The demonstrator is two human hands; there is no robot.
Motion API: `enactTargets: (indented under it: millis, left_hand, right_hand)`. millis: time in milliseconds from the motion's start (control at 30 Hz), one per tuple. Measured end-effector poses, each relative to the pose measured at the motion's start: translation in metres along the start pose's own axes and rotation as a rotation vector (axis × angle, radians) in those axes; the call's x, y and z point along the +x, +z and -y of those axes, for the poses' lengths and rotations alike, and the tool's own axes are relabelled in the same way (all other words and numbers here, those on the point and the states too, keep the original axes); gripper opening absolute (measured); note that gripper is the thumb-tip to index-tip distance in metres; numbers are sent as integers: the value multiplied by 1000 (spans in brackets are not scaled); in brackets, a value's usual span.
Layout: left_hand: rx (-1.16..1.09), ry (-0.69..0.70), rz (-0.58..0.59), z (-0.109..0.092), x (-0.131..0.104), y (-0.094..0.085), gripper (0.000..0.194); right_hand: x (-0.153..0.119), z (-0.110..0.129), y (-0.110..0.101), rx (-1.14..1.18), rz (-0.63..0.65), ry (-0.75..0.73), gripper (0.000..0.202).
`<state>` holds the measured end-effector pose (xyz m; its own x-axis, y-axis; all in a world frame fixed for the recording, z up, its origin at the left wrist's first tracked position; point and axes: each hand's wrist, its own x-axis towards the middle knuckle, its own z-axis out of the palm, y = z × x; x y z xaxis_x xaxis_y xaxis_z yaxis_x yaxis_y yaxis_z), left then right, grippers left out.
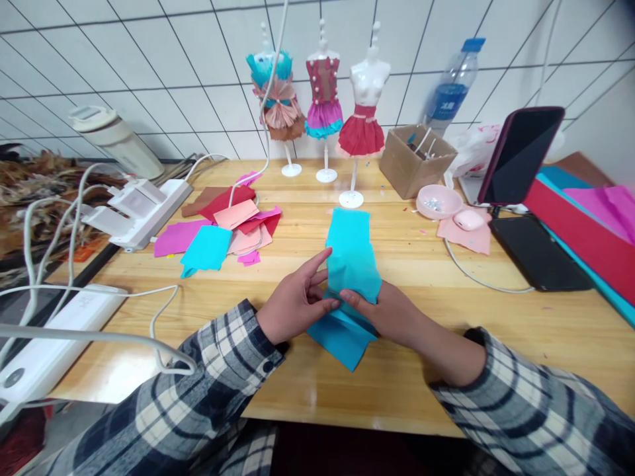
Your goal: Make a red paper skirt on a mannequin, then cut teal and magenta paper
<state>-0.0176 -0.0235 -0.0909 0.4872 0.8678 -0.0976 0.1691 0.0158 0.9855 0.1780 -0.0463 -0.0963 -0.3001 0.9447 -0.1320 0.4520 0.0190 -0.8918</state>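
A strip of turquoise crepe paper (351, 258) is held above the middle of the table, its lower part folded and hanging toward me. My right hand (391, 312) grips its right edge, thumb on top and fingers hidden beneath. At the left edge my left hand (300, 297) pinches the paper between thumb and fingers, the index finger lying along its side. Beyond it stand three small mannequins: one in a red paper skirt (361, 135), one in a purple and red dress (325, 99), one in a turquoise and brown dress (278, 99).
Paper scraps (206, 248) lie left of my hands. Power strips (149, 211) and white cables are further left. On the right are a cardboard box (417, 165), a pink dish (436, 201), an earbud case (469, 220), a propped phone (520, 155) and paper sheets (590, 231).
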Motion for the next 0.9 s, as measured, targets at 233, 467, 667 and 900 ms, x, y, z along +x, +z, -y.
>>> enactTargets:
  millis: [233,467,667,900]
  left_hand:
    - [27,-12,0,1,-1,2,89]
    - [73,-10,5,0,-2,3,87]
    - [102,9,-1,2,-1,2,85]
    - [65,71,-36,5,0,-1,87]
  right_hand:
    - [0,0,0,-10,-7,-5,35]
    - [-1,1,-1,-38,4,12,33]
    - [-1,2,-1,80,11,20,33]
    - [0,-3,-3,150,1,31,34]
